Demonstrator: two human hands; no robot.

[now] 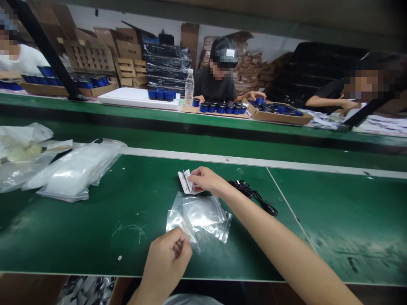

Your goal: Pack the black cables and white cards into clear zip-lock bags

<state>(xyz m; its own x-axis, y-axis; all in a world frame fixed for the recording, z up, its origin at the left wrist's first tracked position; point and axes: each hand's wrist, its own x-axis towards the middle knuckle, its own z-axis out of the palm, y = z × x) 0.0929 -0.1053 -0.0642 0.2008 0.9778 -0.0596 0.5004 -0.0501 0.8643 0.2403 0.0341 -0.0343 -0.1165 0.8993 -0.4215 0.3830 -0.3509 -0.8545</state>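
Observation:
My left hand [167, 258] is closed in a pinch on the near edge of a small clear zip bag [200, 216] that lies on the green table [95, 237]. My right hand [206, 180] reaches further out and grips a small folded white paper leaflet [185, 181] just beyond the bag. A coiled black cable [254, 195] lies on the table right beside my right wrist.
A pile of clear plastic bags [76, 169] sits at the left, with more crumpled plastic [19, 148] further left. Across a raised green divider [203, 127], other people work at trays of blue-and-black round parts [222, 108]; a water bottle [189, 87] stands there. Cardboard boxes [127, 51] line the back.

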